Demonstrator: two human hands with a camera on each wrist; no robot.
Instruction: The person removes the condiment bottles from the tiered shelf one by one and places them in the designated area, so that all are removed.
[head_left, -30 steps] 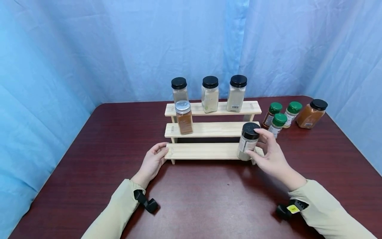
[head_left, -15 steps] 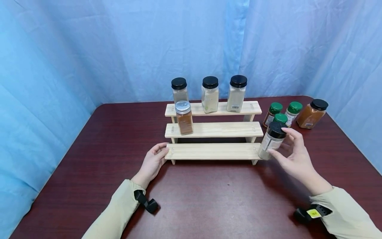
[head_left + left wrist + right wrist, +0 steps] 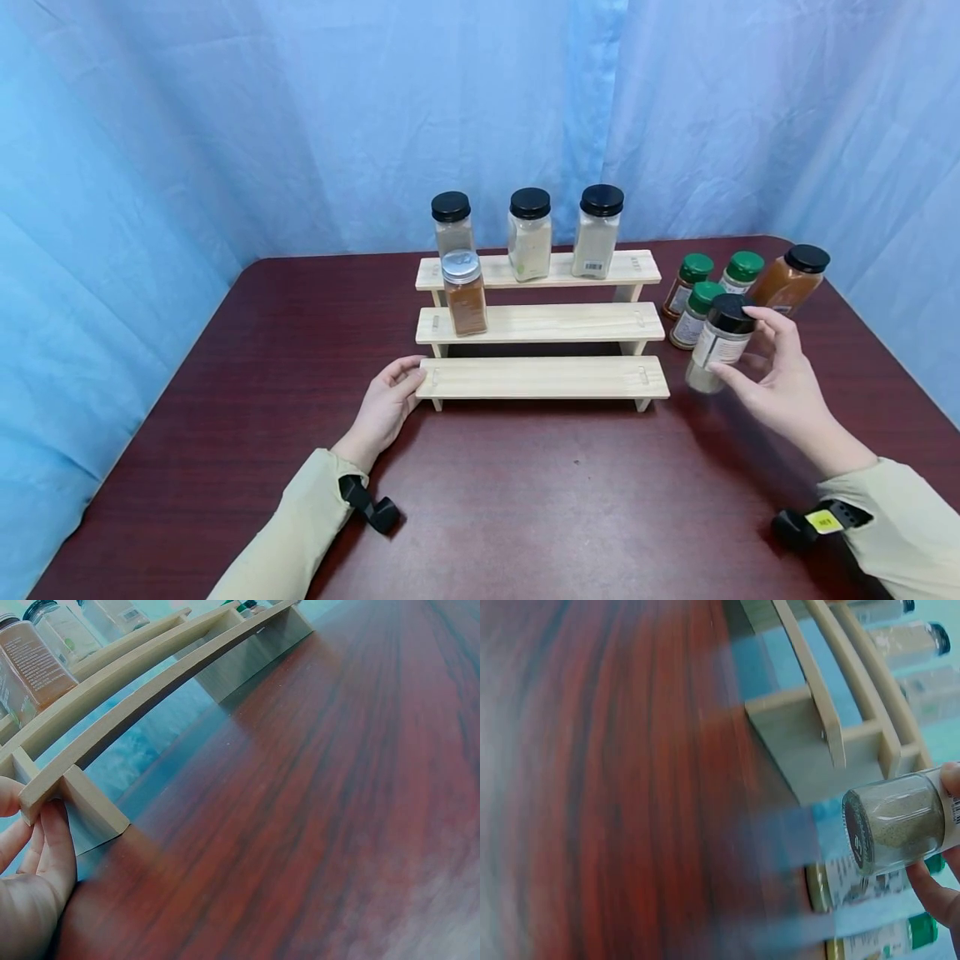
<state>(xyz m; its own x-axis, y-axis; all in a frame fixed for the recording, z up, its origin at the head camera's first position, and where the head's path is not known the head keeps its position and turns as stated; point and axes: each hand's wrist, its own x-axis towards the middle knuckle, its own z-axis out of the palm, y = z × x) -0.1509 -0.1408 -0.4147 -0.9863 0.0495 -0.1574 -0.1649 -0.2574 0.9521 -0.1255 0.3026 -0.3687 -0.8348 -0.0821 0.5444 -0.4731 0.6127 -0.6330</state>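
Note:
A three-tier wooden rack (image 3: 540,379) stands mid-table. My left hand (image 3: 382,408) grips the left end of its lowest shelf, with thumb above and fingers below in the left wrist view. To the right of the rack, my right hand (image 3: 783,387) holds a black-lidded spice jar (image 3: 718,348) between thumb and fingers, tilted. Through its clear glass a greenish-grey powder shows in the right wrist view. Behind that jar is a green-lidded spice jar (image 3: 687,327). On the middle shelf stands a silver-lidded jar (image 3: 467,307) of brown powder.
Three black-lidded jars, one of them a pale-powder jar (image 3: 531,246), stand on the top shelf. Further green-lidded jars (image 3: 680,293) and an orange-brown jar (image 3: 783,287) with a black lid stand at the table's right. A blue curtain (image 3: 420,117) hangs behind the table (image 3: 495,500).
My right hand has carried the black-lidded spice jar rightward off the lowest shelf to beside the rack. My left hand has stayed on the shelf's left end.

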